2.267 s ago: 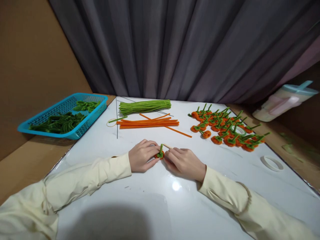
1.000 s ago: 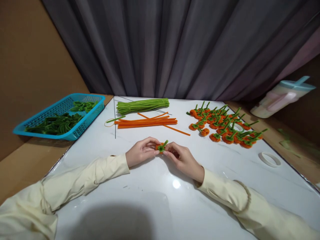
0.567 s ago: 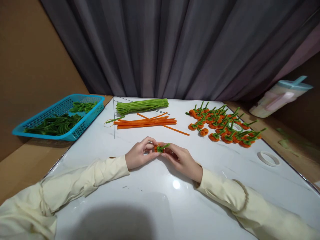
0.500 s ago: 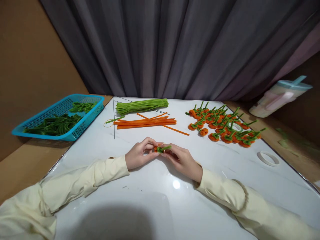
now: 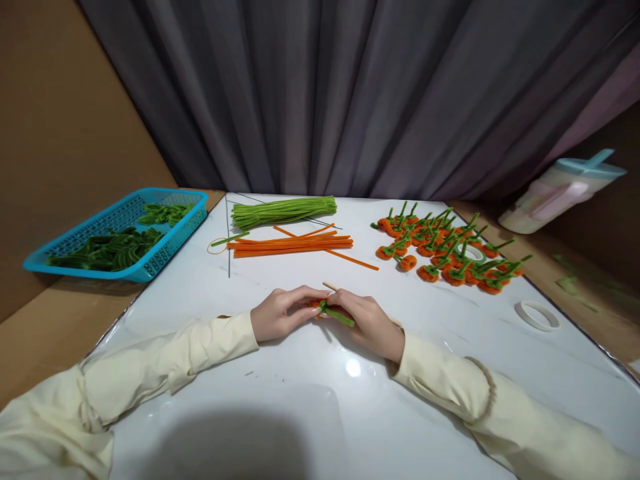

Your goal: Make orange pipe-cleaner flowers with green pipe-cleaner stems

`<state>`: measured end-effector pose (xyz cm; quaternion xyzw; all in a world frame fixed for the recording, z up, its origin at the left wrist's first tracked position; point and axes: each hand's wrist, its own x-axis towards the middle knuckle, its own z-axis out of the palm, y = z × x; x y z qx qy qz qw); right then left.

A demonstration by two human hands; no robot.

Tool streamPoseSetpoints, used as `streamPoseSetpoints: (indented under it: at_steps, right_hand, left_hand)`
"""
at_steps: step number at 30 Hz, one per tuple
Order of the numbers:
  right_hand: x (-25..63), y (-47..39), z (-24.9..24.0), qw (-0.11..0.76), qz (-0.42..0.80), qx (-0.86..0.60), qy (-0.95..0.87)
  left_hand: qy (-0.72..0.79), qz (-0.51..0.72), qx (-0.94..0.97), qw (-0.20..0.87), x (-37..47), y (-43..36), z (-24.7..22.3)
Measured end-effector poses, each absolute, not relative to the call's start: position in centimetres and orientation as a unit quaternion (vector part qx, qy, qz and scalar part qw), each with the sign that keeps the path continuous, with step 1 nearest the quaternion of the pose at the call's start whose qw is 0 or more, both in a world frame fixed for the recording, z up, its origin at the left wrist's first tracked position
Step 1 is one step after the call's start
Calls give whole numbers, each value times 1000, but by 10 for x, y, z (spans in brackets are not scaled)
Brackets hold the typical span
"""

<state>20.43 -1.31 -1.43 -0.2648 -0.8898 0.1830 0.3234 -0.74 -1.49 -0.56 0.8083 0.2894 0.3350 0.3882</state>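
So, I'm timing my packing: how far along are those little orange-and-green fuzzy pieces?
The stemmed orange-and-green fuzzy cluster looks done. One similar piece is in the left hand; the right hand holds a thin pale stick. Straight orange fuzzy strips remain unshaped; how many are needed, I can't tell.

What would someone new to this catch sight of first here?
Probably the cluster of orange pumpkins with green stems, at the right of the white table. Next, the bright blue basket at the far left, holding green pieces. Then the two hands, left and right, meeting at a small pumpkin in the middle.
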Motion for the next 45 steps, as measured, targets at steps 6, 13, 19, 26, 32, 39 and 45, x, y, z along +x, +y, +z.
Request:
streamPoseSetpoints:
  at_steps: [6, 13, 19, 26, 32, 39, 45]
  right_hand:
    - [204, -13, -15, 312, 173, -270, -894]
    - [205, -12, -18, 316, 171, -278, -891]
    - [203, -10, -20, 302, 151, -263, -903]
    - [202, -9, -20, 282, 207, -282, -894]
    - [201, -10, -15, 287, 217, -279, -891]
    - [201, -9, -15, 288, 197, -265, -899]
    - [202, -9, -13, 302, 201, -257, -896]
  left_hand:
    - [272, 340, 857, 275, -8, -16, -4]
    - [267, 329, 875, 234, -9, -14, -5]
    - [225, 287, 910, 195, -11, -9, -8]
    - [231, 278, 916, 174, -11, -8, -7]
    - [225, 274, 921, 161, -11, -7, -8]
    - [212, 258, 936, 113, -11, -5, -8]
    - [242, 270, 919, 157, -11, -7, -7]
